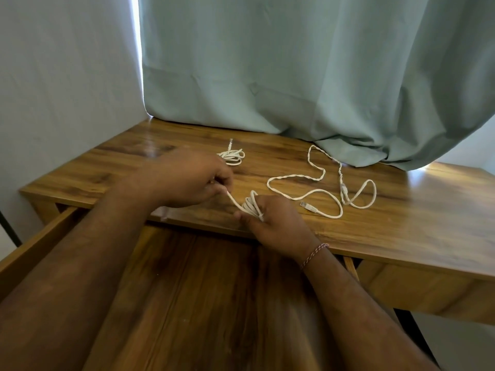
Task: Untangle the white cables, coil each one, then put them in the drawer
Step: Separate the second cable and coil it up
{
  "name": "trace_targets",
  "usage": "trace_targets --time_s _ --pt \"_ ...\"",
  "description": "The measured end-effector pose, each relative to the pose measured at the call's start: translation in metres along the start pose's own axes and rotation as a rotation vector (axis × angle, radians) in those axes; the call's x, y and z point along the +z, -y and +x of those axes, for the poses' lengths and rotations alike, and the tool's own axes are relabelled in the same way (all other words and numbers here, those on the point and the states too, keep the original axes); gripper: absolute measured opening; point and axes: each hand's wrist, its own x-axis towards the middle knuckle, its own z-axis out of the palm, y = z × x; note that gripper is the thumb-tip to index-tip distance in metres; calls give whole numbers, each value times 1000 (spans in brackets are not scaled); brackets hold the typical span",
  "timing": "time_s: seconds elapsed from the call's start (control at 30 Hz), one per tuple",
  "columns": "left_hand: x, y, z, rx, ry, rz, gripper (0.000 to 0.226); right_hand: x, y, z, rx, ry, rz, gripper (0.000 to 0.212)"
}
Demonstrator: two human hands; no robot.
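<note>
At your 9 o'clock the drawer (32,247) stands pulled out under the desk (401,236), ready to take each cable as soon as it is wound. Your left hand (187,180) pinches the free tail of the cable with curled fingers and holds it taut, so that, by my reading, the next turn lies snug instead of slack. Beyond it, near 12 o'clock, a small coiled cable (232,156) sits on the desktop, apparently finished and set aside out of the way. Your right hand (270,223), a thread bracelet (313,254) at its wrist, closes its fingers round the half-wound coil (250,206) at the desk's front edge, acting as the spool. Out at 2 o'clock the twisted loose cable (316,194) sprawls in open loops, its plug (308,206) lying flat, well apart from your hands; it looks untouched and needs untwisting before coiling. The curtain (294,76) drapes onto the desk behind it.
</note>
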Motion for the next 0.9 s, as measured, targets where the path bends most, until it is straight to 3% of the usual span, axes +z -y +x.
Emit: trace_targets --time_s 0.1,0.2,0.27,0.37,0.47,0.53,0.7,0.9 --pt "-7 12 -10 -118 -332 -301 9 2 2 -2 105 8 298 38" --pt "-7 22 -12 -314 -816 -918 17 8 -3 0 154 -45 667 41" --pt "1 22 -7 -486 -913 -1151 25 9 -6 1 165 -105 837 42" --pt "27 8 9 -623 -652 -1163 28 4 -10 0 178 -159 1007 42" --pt "52 -28 23 -575 -265 -1311 38 3 -10 0 164 -195 1157 40" --pt "65 -51 29 -512 -99 -1347 52 5 -12 2 142 -226 1231 38" --pt "85 -77 33 -343 -206 -1477 53 6 -14 4 133 -277 1299 39" --pt "90 -91 31 -281 -349 -1559 41 3 -11 1 96 -97 1331 39"
